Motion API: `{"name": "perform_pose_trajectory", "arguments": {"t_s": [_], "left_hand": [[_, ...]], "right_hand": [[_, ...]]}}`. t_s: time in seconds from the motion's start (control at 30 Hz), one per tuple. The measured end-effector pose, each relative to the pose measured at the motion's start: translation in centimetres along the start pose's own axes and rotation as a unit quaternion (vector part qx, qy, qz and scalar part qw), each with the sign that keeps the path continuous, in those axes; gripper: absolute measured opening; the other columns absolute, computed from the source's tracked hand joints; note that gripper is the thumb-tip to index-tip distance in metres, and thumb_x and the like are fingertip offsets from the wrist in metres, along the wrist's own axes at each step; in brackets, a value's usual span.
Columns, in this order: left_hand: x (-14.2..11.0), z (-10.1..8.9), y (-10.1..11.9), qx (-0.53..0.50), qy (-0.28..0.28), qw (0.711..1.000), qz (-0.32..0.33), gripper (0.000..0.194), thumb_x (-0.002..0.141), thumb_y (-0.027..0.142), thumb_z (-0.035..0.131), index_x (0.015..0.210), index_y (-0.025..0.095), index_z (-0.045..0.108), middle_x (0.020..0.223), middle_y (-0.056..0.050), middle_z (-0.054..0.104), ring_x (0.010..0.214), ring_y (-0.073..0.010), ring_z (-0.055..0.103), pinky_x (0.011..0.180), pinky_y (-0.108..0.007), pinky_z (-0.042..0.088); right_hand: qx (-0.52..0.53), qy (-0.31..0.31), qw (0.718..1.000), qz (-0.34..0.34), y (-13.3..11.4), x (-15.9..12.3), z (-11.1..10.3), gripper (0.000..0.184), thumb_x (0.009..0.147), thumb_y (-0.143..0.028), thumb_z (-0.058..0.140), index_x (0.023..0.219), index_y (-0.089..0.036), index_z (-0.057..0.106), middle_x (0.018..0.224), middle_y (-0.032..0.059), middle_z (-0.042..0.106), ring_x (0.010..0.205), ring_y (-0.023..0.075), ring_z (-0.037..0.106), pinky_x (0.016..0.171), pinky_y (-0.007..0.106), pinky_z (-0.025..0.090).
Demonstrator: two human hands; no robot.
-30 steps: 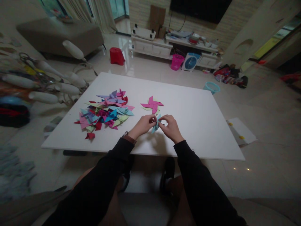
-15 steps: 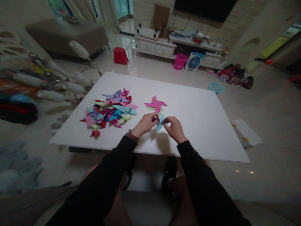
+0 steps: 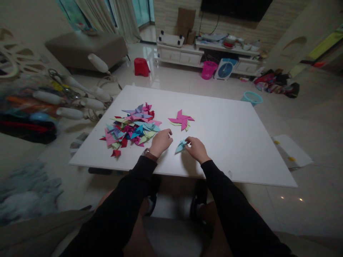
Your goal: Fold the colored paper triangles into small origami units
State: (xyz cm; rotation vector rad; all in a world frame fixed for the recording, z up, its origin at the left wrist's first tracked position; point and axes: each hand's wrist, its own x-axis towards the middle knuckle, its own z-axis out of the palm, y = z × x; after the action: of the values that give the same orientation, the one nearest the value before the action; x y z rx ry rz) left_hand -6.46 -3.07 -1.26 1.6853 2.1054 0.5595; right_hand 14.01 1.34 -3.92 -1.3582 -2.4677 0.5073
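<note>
Clock frame: 12 o'clock is the far side of the desk (image 3: 230, 128), 6 o'clock the wearer's side.
Light-blue paper piece (image 3: 180, 146): over the near half of the desk, in front of the wearer, with its 12-to-1 o'clock end at the fingers; whether it touches the desktop, I cannot tell.
Long axis: slanted, from between 7 and 8 o'clock to between 1 and 2 o'clock.
Pointing: the slim, free tip aims between 7 and 8 o'clock, toward the wearer.
Right hand (image 3: 197, 149): thumb and fingertips pinch the light-blue paper piece at its upper right part.
Left hand (image 3: 161, 141): holds nothing, fingers loosely curled, thumb and forefinger slightly parted; it is near the piece, between 9 and 10 o'clock from it, and apart from it.
Left wrist: a watch (image 3: 147, 151) and a brown band (image 3: 152, 156).
Pinwheel shape (image 3: 182, 119): pink over light green, lying flat at 12 o'clock from the piece.
Paper pile (image 3: 131, 127): many-coloured folded pieces, at 10 o'clock from the piece.
Red paper piece (image 3: 116, 153): at 7 o'clock from the pile.
Floor beyond: red stool (image 3: 142, 67) toward 11 o'clock, teal basket (image 3: 252, 97) toward 2 o'clock.
</note>
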Motion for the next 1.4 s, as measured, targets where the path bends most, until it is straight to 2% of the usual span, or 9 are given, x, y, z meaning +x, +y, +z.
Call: {"name": "perform_pose_trajectory", "arguments": {"t_s": [0.17, 0.27, 0.4, 0.5, 0.63, 0.77, 0.9, 1.03, 1.4], "left_hand": [[-0.7, -2.2, -2.5, 0.102, 0.016, 0.986, -0.129, 0.045, 0.086, 0.037, 0.060, 0.126, 0.015, 0.061, 0.124, -0.023, 0.063, 0.117, -0.0365, 0.062, 0.095, -0.044, 0.050], [-0.7, -2.6, -3.8, 0.131, -0.030, 0.971, -0.197, 0.061, 0.088, 0.048, 0.056, 0.138, 0.014, 0.055, 0.133, -0.028, 0.058, 0.123, -0.0421, 0.059, 0.095, -0.049, 0.050], [-0.1, -2.1, -4.8, 0.134, -0.092, 0.964, -0.209, 0.062, 0.088, 0.050, 0.052, 0.134, 0.009, 0.060, 0.135, -0.030, 0.059, 0.126, -0.0423, 0.058, 0.098, -0.047, 0.049], [0.2, -2.0, -4.9, 0.138, -0.094, 0.968, -0.188, 0.059, 0.088, 0.050, 0.052, 0.122, 0.004, 0.068, 0.131, -0.032, 0.061, 0.123, -0.0419, 0.061, 0.097, -0.044, 0.050], [0.2, -2.4, -3.8, 0.149, -0.043, 0.977, -0.143, 0.045, 0.088, 0.044, 0.056, 0.106, 0.007, 0.074, 0.113, -0.027, 0.071, 0.109, -0.0380, 0.067, 0.089, -0.042, 0.052], [0.3, -2.2, -1.9, 0.109, 0.008, 0.994, -0.029, 0.024, 0.088, 0.023, 0.054, 0.095, 0.015, 0.076, 0.100, -0.016, 0.076, 0.101, -0.0296, 0.070, 0.091, -0.037, 0.051], [0.3, -1.2, -0.1, 0.030, -0.005, 0.993, 0.116, 0.022, 0.087, 0.016, 0.055, 0.101, 0.020, 0.072, 0.098, -0.009, 0.077, 0.092, -0.0223, 0.070, 0.084, -0.031, 0.051], [0.0, -0.3, 1.2, -0.010, -0.030, 0.983, 0.183, 0.029, 0.085, 0.012, 0.057, 0.111, 0.021, 0.065, 0.089, -0.005, 0.075, 0.083, -0.0200, 0.070, 0.073, -0.028, 0.049], [-0.4, 0.2, 2.0, -0.082, -0.061, 0.971, 0.217, 0.033, 0.083, 0.011, 0.060, 0.114, 0.022, 0.062, 0.086, -0.001, 0.074, 0.082, -0.0176, 0.071, 0.077, -0.027, 0.051]], "right_hand": [[-0.001, -0.008, 1.000, -0.002, -0.1, -0.2, -0.8, 0.017, 0.085, -0.020, 0.063, 0.102, -0.020, 0.066, 0.100, 0.0071, 0.070, 0.094, 0.0234, 0.061, 0.078, 0.033, 0.044], [0.012, -0.001, 1.000, 0.019, 0.2, -0.2, -1.5, 0.016, 0.085, -0.022, 0.062, 0.101, -0.020, 0.066, 0.098, 0.0062, 0.070, 0.092, 0.0231, 0.061, 0.078, 0.034, 0.044], [0.028, 0.006, 0.999, 0.032, 0.3, -0.2, -1.9, 0.015, 0.086, -0.023, 0.061, 0.099, -0.019, 0.067, 0.098, 0.0060, 0.070, 0.090, 0.0223, 0.061, 0.077, 0.033, 0.044], [0.035, 0.011, 0.999, 0.032, 0.3, -0.2, -2.1, 0.014, 0.085, -0.023, 0.061, 0.097, -0.020, 0.067, 0.096, 0.0059, 0.070, 0.090, 0.0220, 0.061, 0.078, 0.033, 0.044], [0.040, 0.021, 0.998, 0.037, 0.5, -0.1, -2.5, 0.013, 0.085, -0.023, 0.060, 0.095, -0.020, 0.067, 0.095, 0.0058, 0.071, 0.089, 0.0224, 0.061, 0.077, 0.034, 0.044], [0.055, 0.043, 0.997, 0.031, 0.9, 0.0, -2.7, 0.011, 0.086, -0.022, 0.059, 0.094, -0.020, 0.067, 0.094, 0.0051, 0.070, 0.088, 0.0220, 0.060, 0.079, 0.034, 0.044], [0.079, 0.094, 0.992, -0.002, 0.6, 0.2, -2.8, 0.009, 0.087, -0.019, 0.059, 0.090, -0.020, 0.068, 0.093, 0.0057, 0.067, 0.092, 0.0230, 0.059, 0.086, 0.037, 0.046], [0.106, 0.129, 0.984, -0.055, 0.0, 0.3, -3.0, 0.007, 0.086, -0.018, 0.064, 0.090, -0.020, 0.069, 0.100, 0.0070, 0.064, 0.102, 0.0242, 0.057, 0.095, 0.039, 0.045], [0.032, 0.013, 0.997, -0.070, -0.4, -0.1, -2.6, 0.003, 0.086, -0.018, 0.071, 0.085, -0.021, 0.072, 0.091, 0.0061, 0.066, 0.095, 0.0241, 0.054, 0.086, 0.037, 0.045]]}}
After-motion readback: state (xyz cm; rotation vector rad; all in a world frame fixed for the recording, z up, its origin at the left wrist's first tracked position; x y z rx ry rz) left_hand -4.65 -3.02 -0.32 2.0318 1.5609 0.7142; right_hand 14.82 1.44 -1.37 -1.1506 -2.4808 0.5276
